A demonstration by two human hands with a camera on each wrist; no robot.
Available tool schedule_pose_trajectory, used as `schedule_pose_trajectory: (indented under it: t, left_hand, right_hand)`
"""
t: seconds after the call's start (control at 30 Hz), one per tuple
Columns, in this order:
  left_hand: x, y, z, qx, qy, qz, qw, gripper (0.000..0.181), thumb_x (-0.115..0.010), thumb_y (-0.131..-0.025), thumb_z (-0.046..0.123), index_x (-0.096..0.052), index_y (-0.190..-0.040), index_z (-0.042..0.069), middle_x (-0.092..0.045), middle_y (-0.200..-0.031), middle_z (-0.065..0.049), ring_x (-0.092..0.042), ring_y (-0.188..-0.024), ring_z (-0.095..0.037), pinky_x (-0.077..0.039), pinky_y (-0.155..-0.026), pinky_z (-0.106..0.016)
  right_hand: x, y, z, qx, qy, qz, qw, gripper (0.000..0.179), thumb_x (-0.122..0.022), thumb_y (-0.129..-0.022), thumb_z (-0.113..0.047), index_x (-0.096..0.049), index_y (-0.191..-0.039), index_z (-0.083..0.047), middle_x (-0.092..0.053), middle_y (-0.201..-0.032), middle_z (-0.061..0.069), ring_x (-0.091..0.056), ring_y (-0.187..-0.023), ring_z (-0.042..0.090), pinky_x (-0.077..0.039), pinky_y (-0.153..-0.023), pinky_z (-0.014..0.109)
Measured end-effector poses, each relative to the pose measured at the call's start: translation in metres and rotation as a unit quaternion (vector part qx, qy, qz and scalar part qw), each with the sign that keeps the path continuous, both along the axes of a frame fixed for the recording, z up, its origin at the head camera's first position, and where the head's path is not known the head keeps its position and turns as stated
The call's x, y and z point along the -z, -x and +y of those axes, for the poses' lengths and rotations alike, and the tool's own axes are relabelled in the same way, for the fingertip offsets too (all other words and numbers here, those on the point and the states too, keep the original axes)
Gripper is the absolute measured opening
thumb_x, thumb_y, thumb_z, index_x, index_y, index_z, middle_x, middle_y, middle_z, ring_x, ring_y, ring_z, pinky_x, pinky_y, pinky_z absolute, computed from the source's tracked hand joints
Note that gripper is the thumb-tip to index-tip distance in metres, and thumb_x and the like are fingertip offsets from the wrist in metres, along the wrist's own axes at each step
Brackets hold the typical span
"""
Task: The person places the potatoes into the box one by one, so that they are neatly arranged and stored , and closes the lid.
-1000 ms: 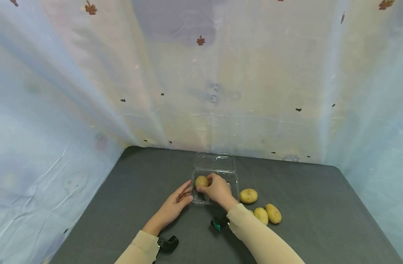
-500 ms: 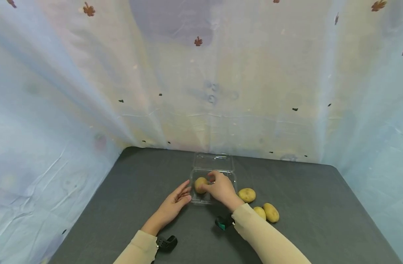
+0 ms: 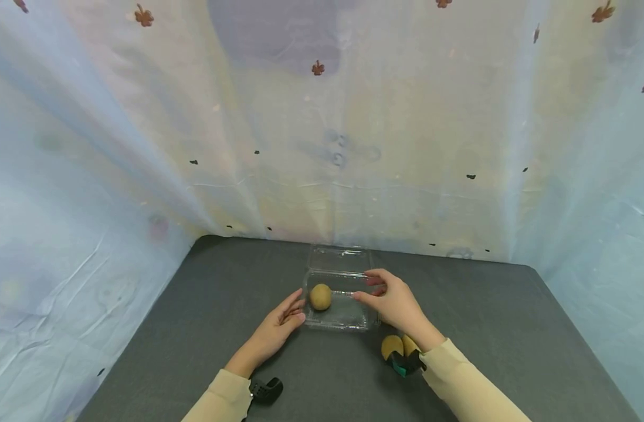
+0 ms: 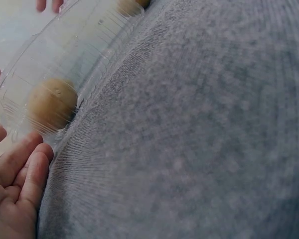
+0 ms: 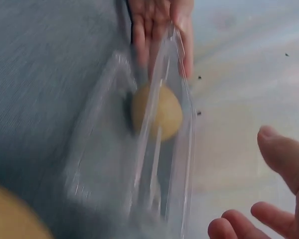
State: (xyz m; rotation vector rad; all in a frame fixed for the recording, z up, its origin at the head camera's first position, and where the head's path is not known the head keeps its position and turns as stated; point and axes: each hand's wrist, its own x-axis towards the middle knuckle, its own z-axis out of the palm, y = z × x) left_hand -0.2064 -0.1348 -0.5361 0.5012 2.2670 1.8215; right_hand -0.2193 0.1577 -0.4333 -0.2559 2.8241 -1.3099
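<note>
A clear plastic clamshell container (image 3: 348,319) lies with its lid (image 3: 340,258) folded back. Inside, at the left end, sits one potato (image 3: 320,297), round and yellow-brown. My left hand (image 3: 274,331) stays beside the container's left wall, fingers extended and fingertips right at the plastic; the left wrist view shows those fingers (image 4: 35,169) close below the potato. Over the container's right side hovers my right hand (image 3: 398,302), thumb and fingers spread apart with nothing between them. In the right wrist view the right hand's thumb (image 5: 284,154) stands well away from the potato.
Near the right wrist, potatoes (image 3: 392,347) lie on the grey table (image 3: 237,281), partly covered by the wrist strap (image 3: 401,366) and arm. A pale patterned curtain (image 3: 406,146) stands behind the table and along both sides.
My right hand has let go of the potato in the container and moved right, away from it. Its arm now covers the potatoes on the right. The left hand has hardly moved.
</note>
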Motion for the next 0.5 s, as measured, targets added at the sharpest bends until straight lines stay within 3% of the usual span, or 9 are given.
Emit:
schedule_pose_trajectory:
  t: [0.27, 0.5]
  left_hand:
    - [-0.003, 0.0, 0.0, 0.002, -0.006, -0.005, 1.0, 0.063, -0.054, -0.1, 0.037, -0.024, -0.155, 0.025, -0.038, -0.15, -0.009, -0.041, -0.134, -0.025, -0.036, -0.107, -0.042]
    - [-0.003, -0.001, 0.0, 0.005, -0.009, -0.008, 0.9999, 0.064, -0.054, -0.1, 0.037, -0.023, -0.155, 0.025, -0.037, -0.151, -0.009, -0.041, -0.134, -0.025, -0.036, -0.107, -0.042]
  right_hand:
    - [0.006, -0.015, 0.044, 0.006, -0.009, 0.006, 0.9999, 0.066, -0.076, -0.078, -0.053, -0.053, -0.134, -0.027, -0.06, -0.123, -0.001, -0.059, -0.103, 0.018, -0.052, -0.084, 0.039]
    - [0.016, -0.024, 0.07, -0.005, -0.02, 0.017, 0.9996, 0.064, -0.076, -0.081, -0.047, -0.053, -0.135, -0.023, -0.061, -0.122, 0.001, -0.058, -0.111, 0.025, -0.049, -0.09, 0.044]
